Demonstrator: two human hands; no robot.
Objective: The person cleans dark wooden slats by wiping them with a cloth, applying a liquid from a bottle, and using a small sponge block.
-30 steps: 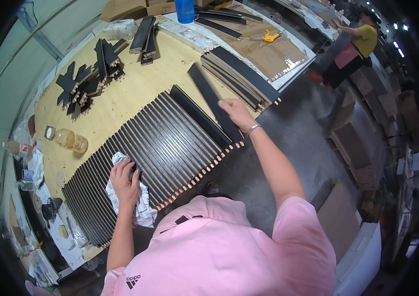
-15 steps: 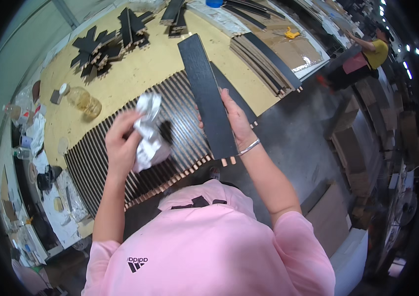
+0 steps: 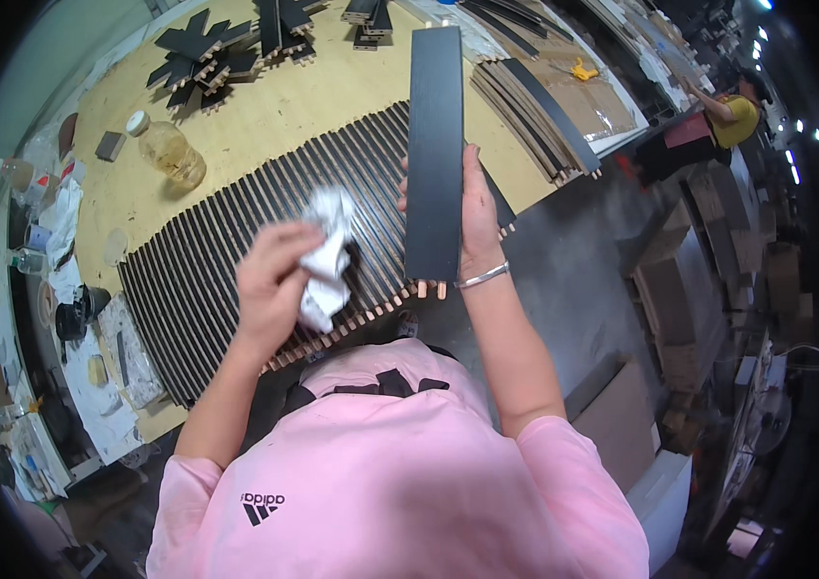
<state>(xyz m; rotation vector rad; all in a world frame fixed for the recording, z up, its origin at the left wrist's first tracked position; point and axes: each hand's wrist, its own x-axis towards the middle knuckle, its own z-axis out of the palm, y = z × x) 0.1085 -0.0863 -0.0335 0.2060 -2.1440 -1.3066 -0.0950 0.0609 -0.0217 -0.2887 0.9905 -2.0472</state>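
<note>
In my right hand (image 3: 477,217) is a black wooden slat (image 3: 435,145), held nearly upright, its broad face toward me. Two pale dowel pegs stick out of its lower end. My left hand (image 3: 279,275) pinches a crumpled white cloth (image 3: 330,256) just left of the slat, apart from it. Below both hands lies a long row of black slats (image 3: 235,246) standing on edge side by side, with pale pegs along their near ends. The fingertips of my right hand are partly hidden behind the slat.
A jar of yellowish liquid (image 3: 168,152) stands on the yellow tabletop (image 3: 264,116) at left. Crossed piles of black slats (image 3: 202,58) lie at the back, more stacked slats (image 3: 535,116) at right. A person in yellow (image 3: 737,121) works beyond, near cardboard boxes (image 3: 680,289).
The slat has turned from leaning left to nearly upright and moved a little right. My left hand with the cloth has shifted right, closer to the slat.
</note>
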